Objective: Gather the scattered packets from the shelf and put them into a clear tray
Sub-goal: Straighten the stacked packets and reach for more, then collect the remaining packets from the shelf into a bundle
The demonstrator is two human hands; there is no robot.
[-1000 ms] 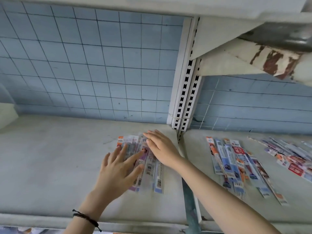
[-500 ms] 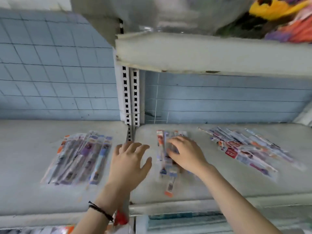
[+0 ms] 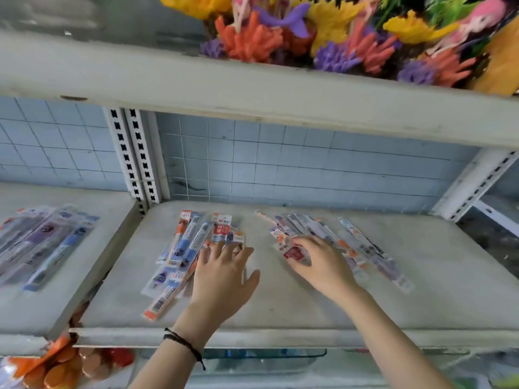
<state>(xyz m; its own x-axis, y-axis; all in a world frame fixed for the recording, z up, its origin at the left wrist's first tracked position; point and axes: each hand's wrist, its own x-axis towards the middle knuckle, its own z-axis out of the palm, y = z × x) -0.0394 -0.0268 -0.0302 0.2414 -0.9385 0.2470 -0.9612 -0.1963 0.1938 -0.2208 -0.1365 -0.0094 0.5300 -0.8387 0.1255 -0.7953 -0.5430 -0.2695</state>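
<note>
1. The pale, scuffed shelf [image 3: 280, 310] filled the middle of the view, with a blue tiled back wall [image 3: 295, 164] at its twelve o'clock.
2. The left hand [image 3: 222, 276] lay palm down on the shelf. Its fingers [image 3: 217, 252] were spread and straight, and their tips rested on the near ends of the middle pile of packets [image 3: 185, 248].
3. That pile fanned out from the left hand's twelve o'clock round to its eight o'clock. One orange-ended packet [image 3: 153, 311] stuck out towards the front lip at seven o'clock.
4. The right hand [image 3: 323, 265] sat on the near-left end of the right pile of packets [image 3: 362, 245], its fingers bent over it.
5. The thumb and forefinger curved either side of a red-labelled packet [image 3: 293, 252]. Whether they actually pinched it could not be told.
6. The right pile stretched from the right hand's eleven o'clock round to its four o'clock, flat on the shelf and well apart from the middle pile.
7. A third pile of packets [image 3: 42, 245] lay on the neighbouring shelf at nine o'clock, past the slotted uprights [image 3: 134, 158].
8. A black cord bracelet [image 3: 182, 343] circled the left wrist.
9. At twelve o'clock the upper shelf [image 3: 252, 94] carried bright plastic coral ornaments [image 3: 337, 40].
10. Under the front lip at six o'clock a clear, blue-edged container [image 3: 266, 356] showed. Whether it was the tray could not be told.
</note>
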